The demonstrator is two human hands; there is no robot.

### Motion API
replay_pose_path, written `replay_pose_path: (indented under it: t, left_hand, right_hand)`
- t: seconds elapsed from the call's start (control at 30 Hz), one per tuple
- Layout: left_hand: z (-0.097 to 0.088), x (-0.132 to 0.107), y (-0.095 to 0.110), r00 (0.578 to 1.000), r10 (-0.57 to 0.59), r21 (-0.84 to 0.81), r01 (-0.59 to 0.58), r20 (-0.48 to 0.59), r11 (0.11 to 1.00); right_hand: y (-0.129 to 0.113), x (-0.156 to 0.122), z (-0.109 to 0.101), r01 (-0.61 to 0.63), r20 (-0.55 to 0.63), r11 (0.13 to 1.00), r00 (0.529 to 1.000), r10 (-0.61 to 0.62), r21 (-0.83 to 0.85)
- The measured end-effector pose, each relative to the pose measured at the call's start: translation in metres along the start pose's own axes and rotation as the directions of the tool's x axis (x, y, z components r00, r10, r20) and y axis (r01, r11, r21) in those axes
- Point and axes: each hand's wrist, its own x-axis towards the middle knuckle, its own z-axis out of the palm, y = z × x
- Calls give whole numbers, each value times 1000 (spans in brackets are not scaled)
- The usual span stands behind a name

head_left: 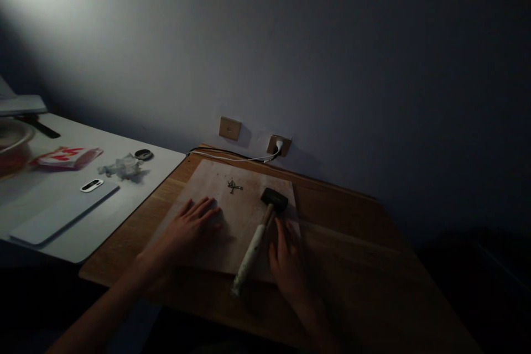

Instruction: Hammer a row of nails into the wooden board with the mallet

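Observation:
My left hand lies palm down on the left part of a pale board, its fingers a little spread and holding nothing. At the board's right side rests my right hand, fingers stretched forward, close beside a mallet. This mallet has a dark head and a pale wrapped handle, and it lies slantwise with the handle end past the board's near edge. Whether my right fingertips touch it I cannot tell. Farther back on the board sits a little heap of nails or screws, too small to make out exactly.
The board lies on a wooden table against a wall. A white table adjoins it on the left, bearing a phone-like white slab, crumpled plastic, a round dark lid and a red-and-white packet. Cables run to a wall socket.

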Motion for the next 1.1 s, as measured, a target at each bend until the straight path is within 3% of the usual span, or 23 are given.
replay_pose_path:
  t: [0.17, 0.33, 0.5, 0.57, 0.7, 0.8, 0.93, 1.1]
  left_hand:
    - [-23, -5, -38, 994, -102, -5, 102, 35, 995]
    - [-39, -8, -61, 992, -97, 20, 95, 82, 995]
    - [-42, -12, -76, 951, -304, 107, 308, -52, 946]
    - [-43, -12, -78, 936, -346, 95, 350, -58, 932]
    - [-46, -10, -74, 937, -348, 69, 350, -43, 934]
    - [-45, -8, -68, 950, -310, 89, 312, -37, 946]
    - [-36, -6, -53, 980, -196, 117, 199, -38, 973]
    - [-20, -1, -10, 994, -107, 88, 108, -14, 990]
  right_hand:
    - [-43, 18, 6, 58, 121, 998, 991, -58, 0]
    - [-58, 29, 6, 57, 179, 998, 982, -61, 28]
    - [-75, 34, -5, 49, 116, 997, 992, -57, 66]
    - [-86, 37, -7, 54, 137, 996, 989, -63, 74]
    - [-99, 44, -6, 70, 238, 990, 966, -98, 123]
    - [-95, 47, -6, 40, 271, 986, 959, -84, 162]
    - [-73, 42, -15, -22, 259, 985, 966, -24, 172]
    - [-25, 21, -38, -121, 244, 975, 967, 73, 185]
